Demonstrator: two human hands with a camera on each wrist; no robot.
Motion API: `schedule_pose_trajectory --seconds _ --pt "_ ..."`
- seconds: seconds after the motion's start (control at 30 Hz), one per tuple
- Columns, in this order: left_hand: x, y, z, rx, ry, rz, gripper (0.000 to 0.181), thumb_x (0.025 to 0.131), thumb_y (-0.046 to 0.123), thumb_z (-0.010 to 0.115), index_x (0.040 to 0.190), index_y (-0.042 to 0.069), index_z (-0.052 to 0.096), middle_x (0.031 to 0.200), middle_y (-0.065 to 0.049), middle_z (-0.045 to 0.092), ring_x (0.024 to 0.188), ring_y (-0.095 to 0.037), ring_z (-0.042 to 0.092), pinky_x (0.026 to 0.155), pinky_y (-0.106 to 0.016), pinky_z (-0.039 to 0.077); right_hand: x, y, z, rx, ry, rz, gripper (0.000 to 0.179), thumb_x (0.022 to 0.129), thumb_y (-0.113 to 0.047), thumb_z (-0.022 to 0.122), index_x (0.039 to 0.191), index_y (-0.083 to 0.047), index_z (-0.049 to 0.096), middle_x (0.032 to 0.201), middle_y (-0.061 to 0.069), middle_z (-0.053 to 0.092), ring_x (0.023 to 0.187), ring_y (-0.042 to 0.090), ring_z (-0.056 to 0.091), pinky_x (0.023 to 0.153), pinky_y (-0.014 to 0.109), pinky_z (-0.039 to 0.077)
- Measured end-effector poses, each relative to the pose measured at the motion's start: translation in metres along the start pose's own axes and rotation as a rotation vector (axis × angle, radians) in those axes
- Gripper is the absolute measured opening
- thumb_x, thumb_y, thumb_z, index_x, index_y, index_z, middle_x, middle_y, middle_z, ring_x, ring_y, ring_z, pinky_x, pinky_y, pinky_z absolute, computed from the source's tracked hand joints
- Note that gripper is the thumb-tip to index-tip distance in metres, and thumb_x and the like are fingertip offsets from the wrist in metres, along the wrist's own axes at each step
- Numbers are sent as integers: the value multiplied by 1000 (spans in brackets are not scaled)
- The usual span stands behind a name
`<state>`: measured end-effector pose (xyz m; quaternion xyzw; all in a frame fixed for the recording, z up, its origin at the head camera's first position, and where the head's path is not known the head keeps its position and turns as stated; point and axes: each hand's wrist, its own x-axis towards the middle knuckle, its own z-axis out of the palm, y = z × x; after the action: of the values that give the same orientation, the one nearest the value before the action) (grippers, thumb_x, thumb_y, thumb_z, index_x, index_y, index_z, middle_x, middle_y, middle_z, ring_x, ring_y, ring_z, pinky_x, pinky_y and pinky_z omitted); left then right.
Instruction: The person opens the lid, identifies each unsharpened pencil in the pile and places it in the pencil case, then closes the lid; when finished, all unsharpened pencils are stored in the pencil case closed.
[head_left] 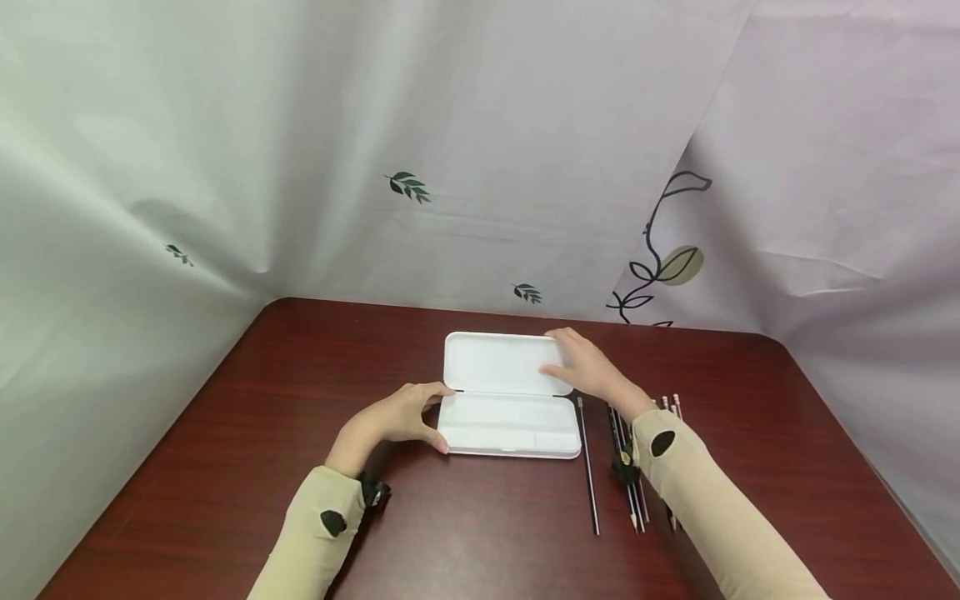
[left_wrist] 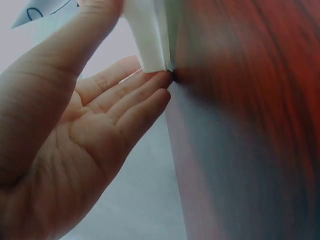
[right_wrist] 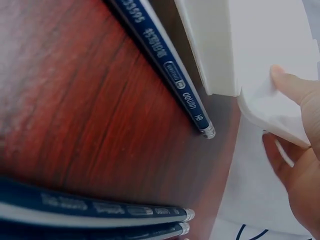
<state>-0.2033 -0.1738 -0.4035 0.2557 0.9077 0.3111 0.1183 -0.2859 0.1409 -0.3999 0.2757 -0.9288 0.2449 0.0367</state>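
Note:
A white pencil case [head_left: 487, 410] lies open on the table, its hinged lid [head_left: 491, 364] raised at the back. No contents show inside it. My left hand [head_left: 402, 414] holds the case's left end, thumb at the front corner and fingers by the hinge; in the left wrist view those fingers look fairly straight against the case [left_wrist: 147, 42]. With the thumb on its inner face and fingers behind, my right hand [head_left: 588, 367] pinches the lid's right end. A dark blue pencil [right_wrist: 172, 72] with a metal-capped end lies just right of the case.
More pencils [right_wrist: 100, 207] lie together farther right, partly covered by my right forearm in the head view. The dark red wooden table [head_left: 465, 525] reaches back to a pale curtain [head_left: 480, 242] with leaf prints, which also hangs along both sides.

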Motion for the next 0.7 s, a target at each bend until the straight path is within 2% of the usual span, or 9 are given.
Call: schedule_pose_trajectory --seconds 0.13,0.33,0.53,0.7 --pt "3 5 2 55 10 -61 84 56 28 89 125 1 50 124 -20 58 118 -28 54 98 -41 42 -10 -2 -6 28 -27 55 67 85 -37 67 140 -8 40 134 17 47 118 34 49 95 53 41" --pt "2 7 1 69 22 -127 85 54 26 90 125 4 50 124 -19 58 118 -26 54 99 -40 42 -35 -5 -20 103 -14 55 69 88 -31 65 143 -6 33 135 20 45 117 36 50 93 53 43" --pt "2 9 0 66 21 -143 85 54 24 91 126 3 49 125 -20 57 118 -28 54 99 -41 41 -65 -3 -22 188 15 80 63 86 -20 67 139 -1 38 120 17 57 106 29 59 86 42 51" --pt "4 11 3 47 19 -131 85 54 23 90 125 2 48 126 -20 56 118 -28 54 99 -41 41 -90 -7 -17 214 -27 130 61 75 -13 78 125 4 49 99 13 62 86 22 63 71 31 53"
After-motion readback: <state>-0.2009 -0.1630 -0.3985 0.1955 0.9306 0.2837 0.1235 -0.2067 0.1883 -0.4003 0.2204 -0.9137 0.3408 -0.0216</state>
